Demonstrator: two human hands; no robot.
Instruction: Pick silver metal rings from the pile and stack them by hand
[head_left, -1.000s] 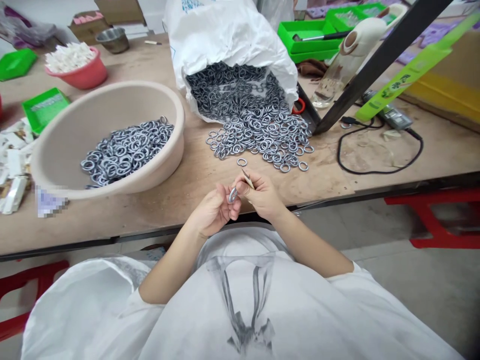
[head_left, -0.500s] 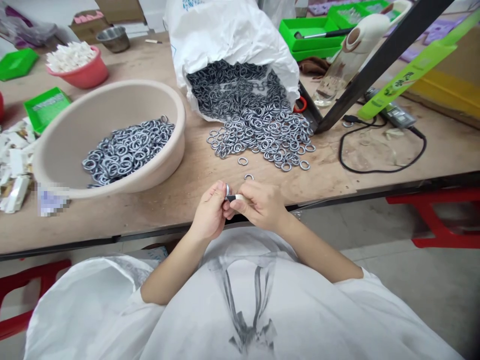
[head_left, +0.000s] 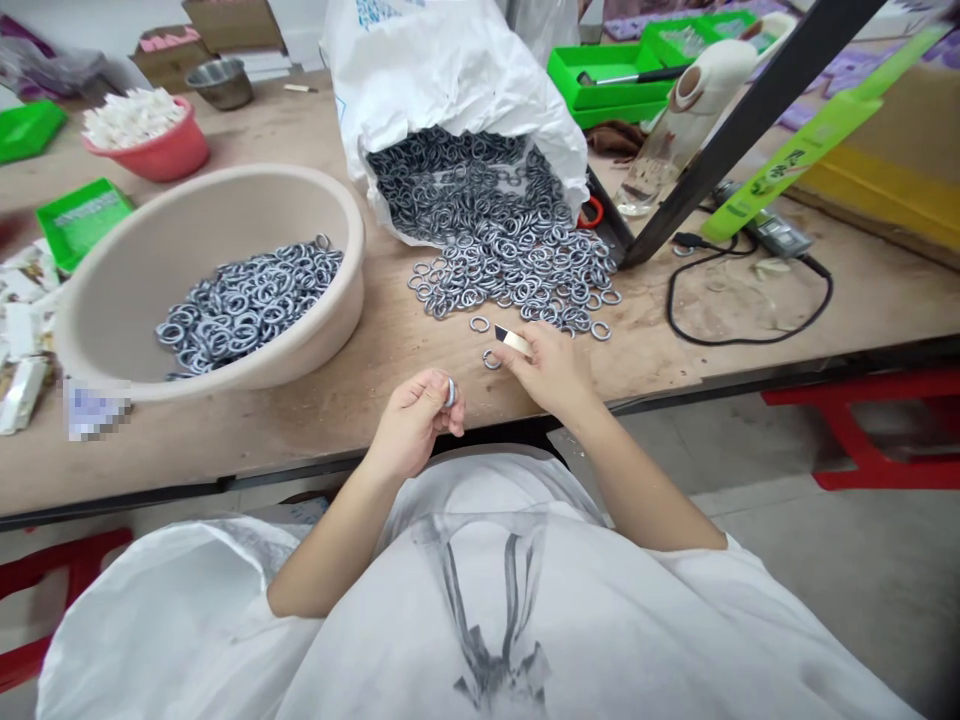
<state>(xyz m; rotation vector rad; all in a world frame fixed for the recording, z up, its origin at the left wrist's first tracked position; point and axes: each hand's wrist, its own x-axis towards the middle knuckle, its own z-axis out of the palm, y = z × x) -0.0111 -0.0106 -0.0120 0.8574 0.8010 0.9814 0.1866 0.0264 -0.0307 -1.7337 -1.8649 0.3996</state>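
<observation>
Between thumb and fingers, my left hand [head_left: 414,415] pinches one grey ring [head_left: 451,391] just off the table's front edge. A short blade [head_left: 514,340] with a dark slanted tip and a pale wrapped grip is held in my right hand [head_left: 553,368]. That hand is over the table, close to a loose ring [head_left: 490,359] by its fingertips. Another single ring [head_left: 479,324] lies slightly farther back. Behind them, a pile of rings [head_left: 517,265] spills out of a white sack [head_left: 457,75] lying on its side.
A large beige basin [head_left: 341,290] with many rings stands to the left. Beyond it are a red bowl [head_left: 176,150] of white pieces and a green tray [head_left: 86,220]. On the right are a slanted dark post [head_left: 705,180], a clear bottle [head_left: 660,160] and a black cable [head_left: 671,310].
My right hand has moved away from the left, forward and right toward the loose rings, carrying the blade. My left hand keeps the ring in nearly the same place.
</observation>
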